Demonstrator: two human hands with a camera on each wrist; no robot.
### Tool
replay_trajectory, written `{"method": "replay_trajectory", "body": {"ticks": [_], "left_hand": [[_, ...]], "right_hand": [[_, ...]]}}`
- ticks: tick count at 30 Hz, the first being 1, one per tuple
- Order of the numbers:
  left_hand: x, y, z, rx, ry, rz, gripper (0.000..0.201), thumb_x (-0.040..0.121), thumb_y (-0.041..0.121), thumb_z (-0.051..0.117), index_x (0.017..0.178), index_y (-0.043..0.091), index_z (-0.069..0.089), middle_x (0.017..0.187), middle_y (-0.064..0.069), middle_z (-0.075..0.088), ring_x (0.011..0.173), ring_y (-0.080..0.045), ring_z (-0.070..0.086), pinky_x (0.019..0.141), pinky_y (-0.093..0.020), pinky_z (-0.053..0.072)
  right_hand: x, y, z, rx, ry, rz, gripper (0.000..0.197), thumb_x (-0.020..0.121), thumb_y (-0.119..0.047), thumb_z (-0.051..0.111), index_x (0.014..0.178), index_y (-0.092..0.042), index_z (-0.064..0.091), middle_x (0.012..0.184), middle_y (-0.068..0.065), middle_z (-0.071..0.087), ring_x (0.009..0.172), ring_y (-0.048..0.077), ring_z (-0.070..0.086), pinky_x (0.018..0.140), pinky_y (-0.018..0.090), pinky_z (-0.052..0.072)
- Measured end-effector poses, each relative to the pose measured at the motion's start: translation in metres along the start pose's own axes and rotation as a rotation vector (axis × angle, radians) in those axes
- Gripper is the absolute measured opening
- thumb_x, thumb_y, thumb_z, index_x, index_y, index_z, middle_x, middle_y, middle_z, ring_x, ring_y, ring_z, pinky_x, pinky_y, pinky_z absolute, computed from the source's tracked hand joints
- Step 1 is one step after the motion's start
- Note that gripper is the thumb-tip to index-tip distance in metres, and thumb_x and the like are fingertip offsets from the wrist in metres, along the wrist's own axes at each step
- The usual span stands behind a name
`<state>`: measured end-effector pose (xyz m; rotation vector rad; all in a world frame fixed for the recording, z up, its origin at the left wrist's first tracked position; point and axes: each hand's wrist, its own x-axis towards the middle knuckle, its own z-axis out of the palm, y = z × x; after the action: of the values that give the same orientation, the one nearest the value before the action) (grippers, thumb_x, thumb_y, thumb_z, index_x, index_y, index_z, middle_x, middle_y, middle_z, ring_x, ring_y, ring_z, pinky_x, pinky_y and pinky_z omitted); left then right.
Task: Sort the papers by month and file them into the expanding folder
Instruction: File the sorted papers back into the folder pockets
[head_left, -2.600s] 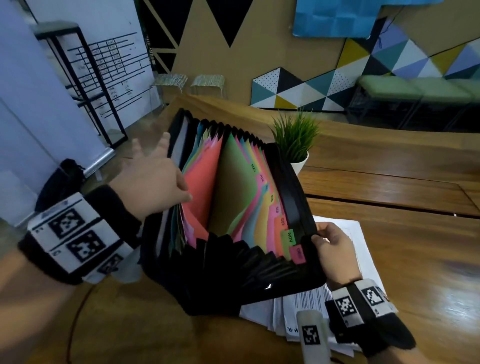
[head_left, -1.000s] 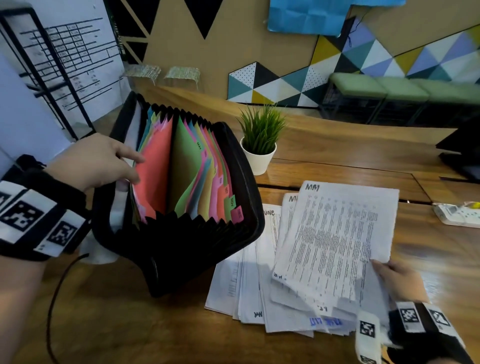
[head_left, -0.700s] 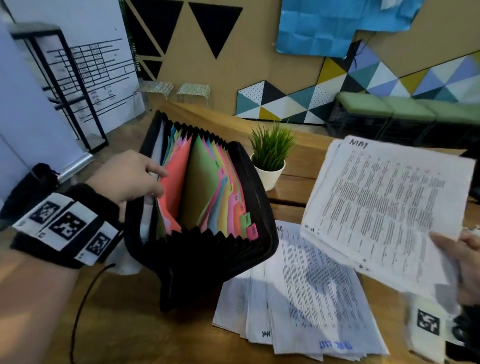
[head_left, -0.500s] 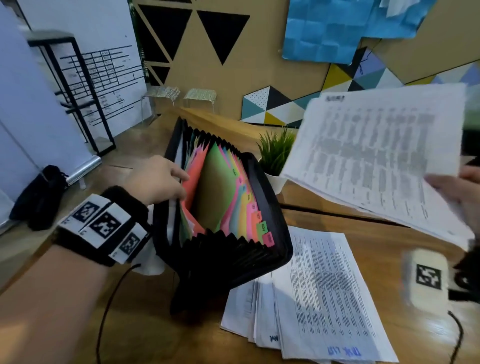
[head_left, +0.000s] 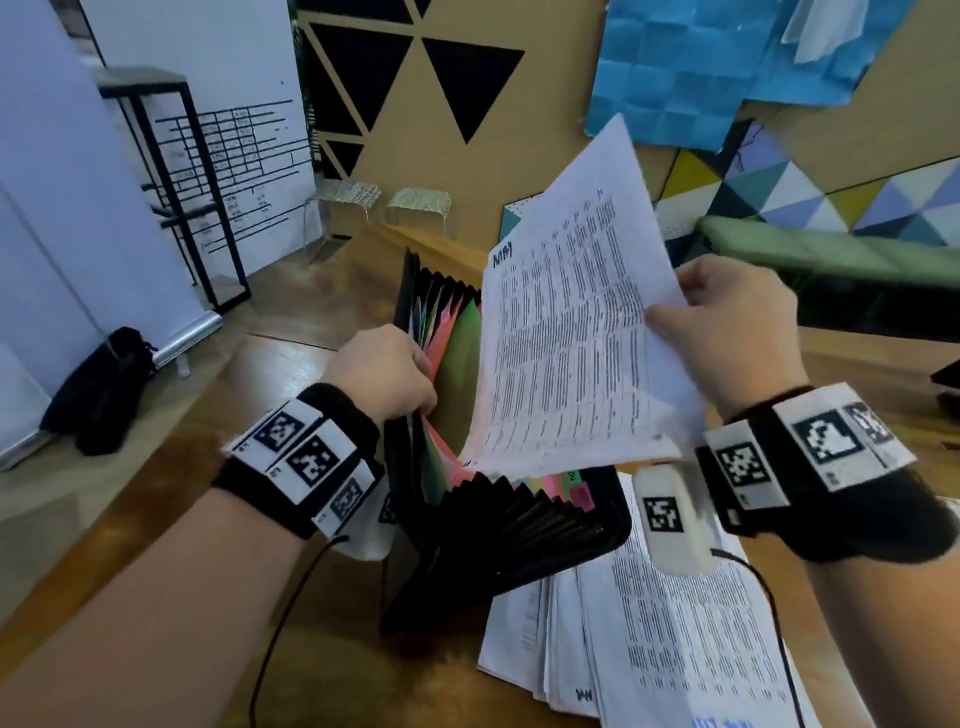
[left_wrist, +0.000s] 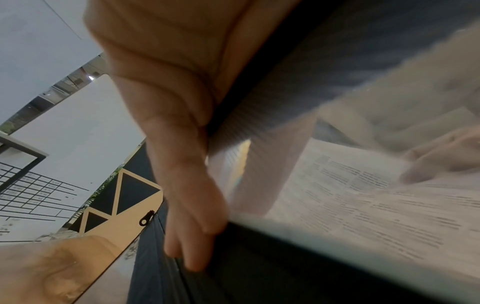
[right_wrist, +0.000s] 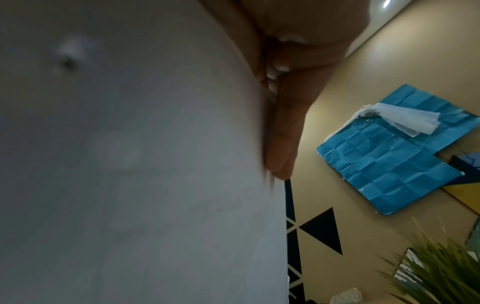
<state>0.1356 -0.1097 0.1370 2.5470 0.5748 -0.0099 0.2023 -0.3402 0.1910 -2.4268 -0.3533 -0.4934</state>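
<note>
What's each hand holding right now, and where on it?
The right hand pinches the printed sheets at their right edge. The left hand grips the expanding folder at its left side, fingers inside holding a pocket open.

Both forearms are bare; each wrist wears a black fabric band (head_left: 332, 415) carrying white blocks printed with black square-code markers (head_left: 311, 457); the right wrist band (head_left: 831, 499) shows similar markers, plus a white oblong module (head_left: 670, 519) with its own code; thin black cables (head_left: 291, 608) trail from each band.
</note>
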Motion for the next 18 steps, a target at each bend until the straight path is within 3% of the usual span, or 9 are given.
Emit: {"method": "replay_trajectory", "body": {"ticks": [3,9,12,14,16,18], "left_hand": [[0.002,-0.005,-0.001,-0.019,-0.014,-0.002,0.030,0.068,0.012,0.076,0.095,0.025,0.074,0.062,0.010,0.060,0.079,-0.017,0.065,0.069,-0.026,0.052],[0.002,-0.013,-0.002,-0.017,-0.006,0.022,0.031,0.070,0.012,0.076,0.099,0.023,0.074,0.089,0.004,0.062,0.079,-0.015,0.058,0.066,-0.023,0.044],[0.001,-0.015,-0.002,-0.005,-0.009,0.048,0.031,0.072,0.013,0.075,0.102,0.021,0.073,0.103,0.002,0.067,0.083,-0.014,0.057,0.069,-0.023,0.045],[0.000,-0.016,-0.003,0.004,-0.011,0.062,0.029,0.072,0.014,0.075,0.100,0.019,0.075,0.105,0.001,0.069,0.086,-0.016,0.059,0.072,-0.024,0.048],[0.000,-0.017,-0.003,0.002,-0.013,0.069,0.028,0.071,0.015,0.076,0.099,0.017,0.075,0.103,-0.001,0.070,0.087,-0.016,0.061,0.073,-0.024,0.049],[0.000,-0.017,-0.004,-0.009,-0.014,0.068,0.028,0.070,0.015,0.076,0.098,0.016,0.074,0.102,-0.002,0.070,0.087,-0.018,0.063,0.073,-0.025,0.051]], "right_hand": [[-0.009,-0.009,0.007,-0.059,-0.048,-0.034,0.009,0.079,-0.014,0.062,0.086,-0.009,0.064,0.079,0.002,0.059,0.080,0.021,0.055,0.068,0.026,0.037],[-0.002,-0.021,0.022,-0.077,-0.134,0.016,0.015,0.076,-0.011,0.063,0.088,-0.003,0.067,0.084,0.012,0.065,0.084,0.027,0.058,0.073,0.035,0.048],[0.010,-0.026,0.026,-0.146,-0.232,0.065,0.008,0.075,-0.008,0.062,0.072,0.000,0.061,0.067,0.010,0.050,0.069,0.024,0.048,0.056,0.029,0.036],[0.020,-0.028,0.025,-0.203,-0.285,0.086,0.022,0.075,-0.006,0.061,0.058,-0.005,0.046,0.058,0.008,0.035,0.058,0.021,0.036,0.047,0.028,0.024],[0.030,-0.031,0.023,-0.242,-0.303,0.069,0.025,0.074,-0.004,0.061,0.059,-0.005,0.041,0.058,0.008,0.030,0.056,0.020,0.030,0.046,0.028,0.019],[0.034,-0.036,0.028,-0.282,-0.315,0.054,0.019,0.073,-0.005,0.062,0.063,-0.004,0.046,0.061,0.010,0.033,0.060,0.021,0.033,0.047,0.026,0.021]]}}
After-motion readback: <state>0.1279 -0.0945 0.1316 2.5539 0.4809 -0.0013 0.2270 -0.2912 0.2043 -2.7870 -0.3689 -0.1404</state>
